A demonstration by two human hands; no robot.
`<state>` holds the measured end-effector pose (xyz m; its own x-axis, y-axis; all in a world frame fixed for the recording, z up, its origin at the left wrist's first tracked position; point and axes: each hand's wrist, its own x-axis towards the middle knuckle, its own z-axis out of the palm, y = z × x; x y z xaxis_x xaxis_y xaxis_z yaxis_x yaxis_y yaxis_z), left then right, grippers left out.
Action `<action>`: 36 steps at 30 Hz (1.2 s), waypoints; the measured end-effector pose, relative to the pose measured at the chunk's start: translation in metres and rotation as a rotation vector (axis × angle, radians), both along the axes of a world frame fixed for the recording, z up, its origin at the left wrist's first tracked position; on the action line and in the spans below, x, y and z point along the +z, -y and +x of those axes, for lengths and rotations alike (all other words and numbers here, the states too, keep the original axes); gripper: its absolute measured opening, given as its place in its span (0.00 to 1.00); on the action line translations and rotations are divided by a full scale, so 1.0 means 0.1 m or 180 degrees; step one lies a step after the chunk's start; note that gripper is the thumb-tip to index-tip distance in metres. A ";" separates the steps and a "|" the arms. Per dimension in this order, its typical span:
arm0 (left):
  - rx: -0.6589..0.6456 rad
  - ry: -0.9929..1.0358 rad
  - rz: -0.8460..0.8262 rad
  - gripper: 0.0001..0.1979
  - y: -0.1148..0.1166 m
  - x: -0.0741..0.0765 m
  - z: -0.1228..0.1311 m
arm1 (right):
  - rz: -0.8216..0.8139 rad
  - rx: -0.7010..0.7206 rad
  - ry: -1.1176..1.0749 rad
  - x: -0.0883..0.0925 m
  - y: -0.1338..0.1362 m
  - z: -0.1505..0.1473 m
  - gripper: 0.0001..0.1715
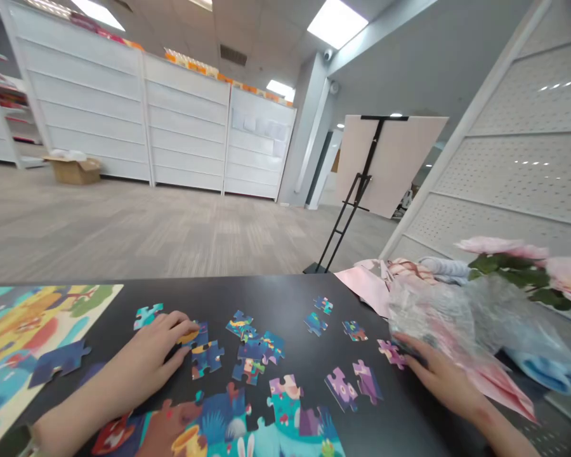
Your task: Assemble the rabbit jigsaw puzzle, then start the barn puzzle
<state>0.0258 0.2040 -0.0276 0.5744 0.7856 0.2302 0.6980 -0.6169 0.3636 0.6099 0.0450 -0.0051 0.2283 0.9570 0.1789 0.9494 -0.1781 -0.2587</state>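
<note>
My left hand (159,346) rests on the black table (276,298), its fingers curled and pinched on a yellow-and-blue puzzle piece (193,333). My right hand (438,374) lies flat with fingers stretched, its tips touching a purple puzzle piece (393,353) beside a crinkled clear plastic bag (433,314). Several loose pieces (252,349) lie scattered between my hands. A partly joined section of the puzzle (247,428) sits at the near edge.
A colourful reference picture (23,336) lies at the left. Pink cloth, a blue cloth (547,368) and pink artificial flowers (518,260) crowd the right side. A black easel (356,190) stands beyond the table on a carpeted floor.
</note>
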 end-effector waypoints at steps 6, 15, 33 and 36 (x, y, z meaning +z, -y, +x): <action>0.0017 0.0034 0.0021 0.14 0.02 0.05 0.01 | 0.0051 0.0276 0.0171 -0.15 0.15 0.02 0.28; -0.0002 0.0003 -0.0003 0.14 0.02 0.07 0.03 | 0.0470 0.0429 0.0220 -0.07 0.28 -0.41 0.23; 0.0015 -0.0027 -0.0065 0.14 0.06 0.11 0.06 | -0.0124 0.1169 -0.0103 0.25 -0.98 -1.02 0.33; 0.0006 -0.0120 -0.0114 0.15 0.07 0.15 0.06 | -0.0371 0.1346 -0.0226 0.26 -1.34 -1.12 0.37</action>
<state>0.0315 0.1968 -0.0126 0.5806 0.7940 0.1801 0.7128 -0.6026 0.3589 0.4976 0.1787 0.0205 -0.1796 0.9818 0.0623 0.9256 0.1901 -0.3272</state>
